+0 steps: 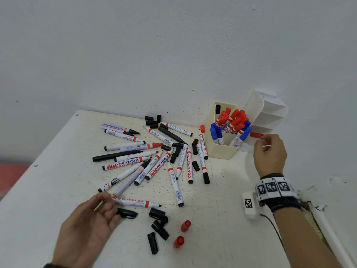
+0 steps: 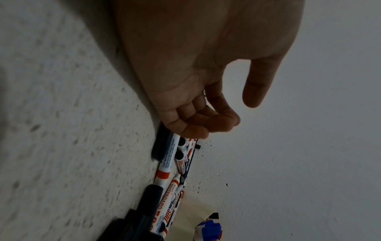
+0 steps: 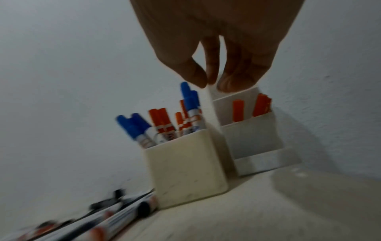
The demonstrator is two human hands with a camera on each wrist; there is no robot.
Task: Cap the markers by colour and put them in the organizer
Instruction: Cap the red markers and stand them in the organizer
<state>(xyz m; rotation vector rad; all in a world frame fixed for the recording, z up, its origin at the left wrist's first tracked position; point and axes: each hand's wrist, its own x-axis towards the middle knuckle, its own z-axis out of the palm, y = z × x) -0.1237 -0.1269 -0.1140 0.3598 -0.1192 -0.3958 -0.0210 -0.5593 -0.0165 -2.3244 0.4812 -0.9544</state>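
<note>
smooth glossy plastic markers [image 1: 174, 185] and cream organizer [image 1: 222, 151] on a rough, speckled matt tabletop [image 1: 48, 180]

1. Your head view is evenly lit and fairly bright; the wall [image 1: 173, 45] reads flat grey-white with no glare.
2. Shadows there are soft: a faint one sits under your left hand [image 1: 90, 225] on the table [image 1: 48, 180].
3. Wide-angle bend shows at the edges, where the table's left side curves away and blurs.
4. Your left wrist view is dim, the left hand [image 2: 195, 73] dark and backlit against the paler wall; the near markers [image 2: 163, 166] are soft.
5. Your right wrist view is dimmer, with motion blur: the organizer [image 3: 185, 168] smears, the markers at lower left streak, and your right hand [image 3: 216, 40] is nearly a silhouette.
</note>
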